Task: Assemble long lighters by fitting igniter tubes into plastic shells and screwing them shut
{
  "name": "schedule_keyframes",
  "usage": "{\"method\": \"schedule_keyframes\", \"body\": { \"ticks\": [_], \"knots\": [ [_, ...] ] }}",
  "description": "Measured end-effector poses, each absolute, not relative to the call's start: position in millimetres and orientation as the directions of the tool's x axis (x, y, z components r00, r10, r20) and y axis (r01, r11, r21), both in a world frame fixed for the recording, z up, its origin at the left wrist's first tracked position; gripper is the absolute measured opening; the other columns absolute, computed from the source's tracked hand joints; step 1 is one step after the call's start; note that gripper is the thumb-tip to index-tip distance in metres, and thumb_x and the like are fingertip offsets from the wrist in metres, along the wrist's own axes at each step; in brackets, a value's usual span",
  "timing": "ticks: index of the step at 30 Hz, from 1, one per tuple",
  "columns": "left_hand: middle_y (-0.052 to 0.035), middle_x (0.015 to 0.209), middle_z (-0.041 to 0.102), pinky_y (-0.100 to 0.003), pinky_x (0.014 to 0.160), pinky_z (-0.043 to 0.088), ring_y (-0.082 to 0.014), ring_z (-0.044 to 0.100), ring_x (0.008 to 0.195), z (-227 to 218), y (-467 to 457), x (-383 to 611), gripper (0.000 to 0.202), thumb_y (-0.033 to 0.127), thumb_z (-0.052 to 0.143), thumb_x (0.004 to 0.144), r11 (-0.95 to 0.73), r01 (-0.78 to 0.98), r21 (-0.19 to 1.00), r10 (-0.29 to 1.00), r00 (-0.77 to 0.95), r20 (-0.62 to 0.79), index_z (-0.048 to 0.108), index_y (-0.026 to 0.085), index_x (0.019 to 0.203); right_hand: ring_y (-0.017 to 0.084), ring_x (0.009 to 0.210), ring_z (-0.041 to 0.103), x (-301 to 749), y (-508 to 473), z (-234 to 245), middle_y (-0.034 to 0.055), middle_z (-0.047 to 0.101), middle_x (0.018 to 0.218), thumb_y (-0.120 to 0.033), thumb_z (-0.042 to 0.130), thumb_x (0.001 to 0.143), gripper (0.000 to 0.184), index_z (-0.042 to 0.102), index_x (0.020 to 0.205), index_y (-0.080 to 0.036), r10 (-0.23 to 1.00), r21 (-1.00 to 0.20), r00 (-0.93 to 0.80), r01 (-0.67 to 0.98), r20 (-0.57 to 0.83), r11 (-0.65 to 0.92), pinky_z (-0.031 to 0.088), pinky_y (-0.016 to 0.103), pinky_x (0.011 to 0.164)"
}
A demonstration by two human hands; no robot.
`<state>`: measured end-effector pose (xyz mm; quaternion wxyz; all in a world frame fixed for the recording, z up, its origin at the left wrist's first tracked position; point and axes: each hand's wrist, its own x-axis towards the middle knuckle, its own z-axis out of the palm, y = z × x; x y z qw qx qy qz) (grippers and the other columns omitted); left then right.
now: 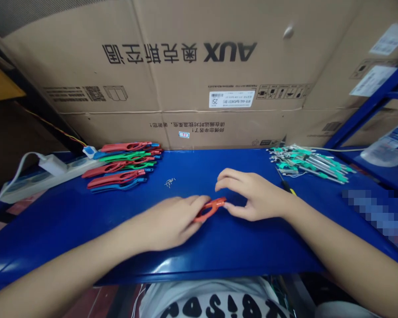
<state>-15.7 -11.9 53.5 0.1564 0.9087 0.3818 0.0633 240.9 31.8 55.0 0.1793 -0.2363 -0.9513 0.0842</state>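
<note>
A red plastic handle piece [209,209] lies on the blue table top [86,221] between my hands. My left hand [172,223] rests palm down with its fingers closed over the piece's lower end. My right hand [252,196] curls over the upper end, thumb and fingers pinching the tip. A few small metal screws [169,182] lie just left of and beyond my hands.
A stack of red, green and blue plastic handles [124,170] lies at the back left. A pile of metal rods with green fittings [310,164] sits at the back right. A white power strip [43,174] is far left. Cardboard boxes [185,75] wall the back.
</note>
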Motion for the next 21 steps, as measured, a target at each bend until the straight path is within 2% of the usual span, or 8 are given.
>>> {"method": "schedule_keyframes", "body": {
  "ticks": [2, 5, 8, 11, 16, 18, 21],
  "knots": [
    [-0.0097, 0.111, 0.067, -0.034, 0.075, 0.052, -0.0244, 0.067, 0.089, 36, -17, -5, 0.029, 0.028, 0.047, 0.098, -0.693, 0.650, 0.312, 0.678, 0.734, -0.024, 0.052, 0.020, 0.125, 0.019, 0.092, 0.062, 239, 30, 55, 0.0064, 0.063, 0.112, -0.026, 0.057, 0.089, 0.023, 0.061, 0.112, -0.023, 0.458, -0.281, -0.865, 0.395, 0.208, 0.874, 0.047, 0.029, 0.078],
    [-0.0103, 0.106, 0.064, -0.038, 0.075, 0.052, -0.0253, 0.065, 0.086, 18, -12, 1, 0.024, 0.029, 0.044, 0.100, -0.677, 0.679, 0.284, 0.704, 0.710, -0.017, 0.053, 0.017, 0.119, 0.015, 0.081, 0.059, 237, 31, 49, 0.0038, 0.061, 0.107, -0.021, 0.059, 0.085, 0.021, 0.061, 0.106, -0.023, 0.446, -0.310, -0.889, 0.398, 0.100, 0.863, 0.043, 0.027, 0.071],
    [-0.0106, 0.106, 0.062, -0.037, 0.074, 0.052, -0.0253, 0.063, 0.088, 11, -3, 2, 0.025, 0.035, 0.050, 0.098, -0.671, 0.688, 0.276, 0.725, 0.687, 0.050, 0.055, 0.016, 0.113, 0.014, 0.078, 0.057, 234, 35, 42, 0.0034, 0.059, 0.106, -0.029, 0.061, 0.090, 0.017, 0.060, 0.105, -0.022, 0.455, -0.305, -0.888, 0.417, 0.062, 0.856, 0.041, 0.026, 0.068],
    [-0.0110, 0.109, 0.062, -0.038, 0.078, 0.052, -0.0262, 0.062, 0.094, 12, 2, 1, 0.031, 0.039, 0.056, 0.096, -0.679, 0.677, 0.283, 0.723, 0.683, 0.102, 0.056, 0.016, 0.116, 0.016, 0.083, 0.058, 235, 40, 38, 0.0036, 0.060, 0.100, -0.037, 0.054, 0.099, 0.018, 0.062, 0.102, -0.022, 0.458, -0.264, -0.888, 0.434, 0.036, 0.862, 0.041, 0.026, 0.069],
    [-0.0104, 0.119, 0.062, -0.042, 0.090, 0.050, -0.0279, 0.060, 0.105, 14, 8, -8, 0.045, 0.049, 0.055, 0.097, -0.659, 0.689, 0.301, 0.746, 0.650, 0.144, 0.054, 0.019, 0.130, 0.018, 0.083, 0.060, 255, 55, 45, 0.0048, 0.065, 0.098, -0.026, 0.053, 0.097, 0.014, 0.066, 0.097, -0.021, 0.591, -0.161, -0.806, 0.582, 0.013, 0.797, 0.040, 0.028, 0.069],
    [-0.0095, 0.121, 0.062, -0.042, 0.093, 0.050, -0.0267, 0.060, 0.107, 11, 13, -12, 0.042, 0.048, 0.052, 0.099, -0.652, 0.687, 0.322, 0.753, 0.636, 0.167, 0.055, 0.020, 0.131, 0.019, 0.083, 0.061, 266, 62, 50, 0.0049, 0.066, 0.098, -0.027, 0.056, 0.096, 0.013, 0.067, 0.095, -0.021, 0.648, -0.146, -0.762, 0.641, -0.006, 0.753, 0.040, 0.028, 0.067],
    [-0.0094, 0.125, 0.061, -0.041, 0.097, 0.048, -0.0263, 0.058, 0.112, 4, 21, -14, 0.045, 0.046, 0.056, 0.097, -0.648, 0.674, 0.354, 0.758, 0.614, 0.218, 0.053, 0.020, 0.134, 0.020, 0.085, 0.062, 276, 69, 57, 0.0049, 0.069, 0.097, -0.036, 0.055, 0.097, 0.020, 0.069, 0.095, -0.021, 0.685, -0.201, -0.728, 0.673, -0.016, 0.711, 0.040, 0.029, 0.068]
  ]
}}
